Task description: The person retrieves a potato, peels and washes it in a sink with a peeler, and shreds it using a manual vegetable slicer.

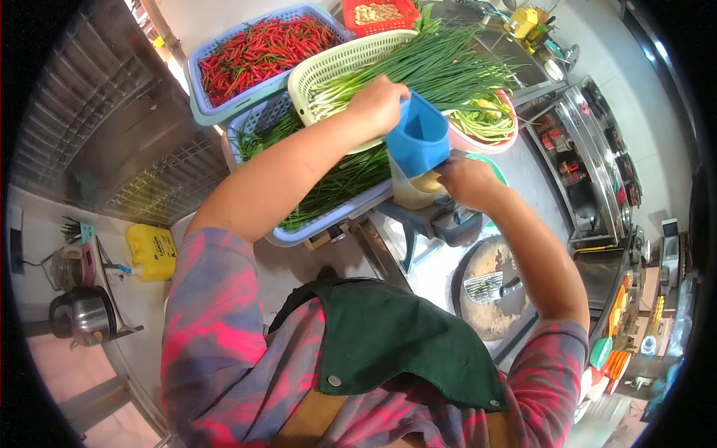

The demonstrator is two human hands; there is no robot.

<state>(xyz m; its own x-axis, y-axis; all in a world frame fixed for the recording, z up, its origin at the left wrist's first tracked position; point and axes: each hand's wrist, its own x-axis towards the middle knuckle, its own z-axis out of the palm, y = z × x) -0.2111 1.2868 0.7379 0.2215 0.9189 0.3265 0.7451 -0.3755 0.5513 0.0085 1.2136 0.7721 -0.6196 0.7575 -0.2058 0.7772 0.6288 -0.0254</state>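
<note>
In the head view, a blue open-topped hopper [418, 134] sits over a translucent container [407, 193] on a dark blue-grey device [444, 220]. My left hand [377, 108] curls its fingers around the hopper's far upper edge. Lower down, on the near right side, my right hand [472, 184] has bent fingers pressed to where hopper and container meet. What those fingers grip is hidden. A pale yellow lump [428, 181] shows beside them at the container. Beyond the hopper, long green spring onions [441, 63] lie in a pale green basket [306, 82].
Red chillies [261, 56] fill a blue basket behind the left arm. More greens [336, 190] lie in another blue basket [291, 237]. A pink bowl [510, 134] holds leafy vegetables. A cleaver [485, 287] rests on a round chopping board [478, 317]. Metal shelves [597, 164] stand right.
</note>
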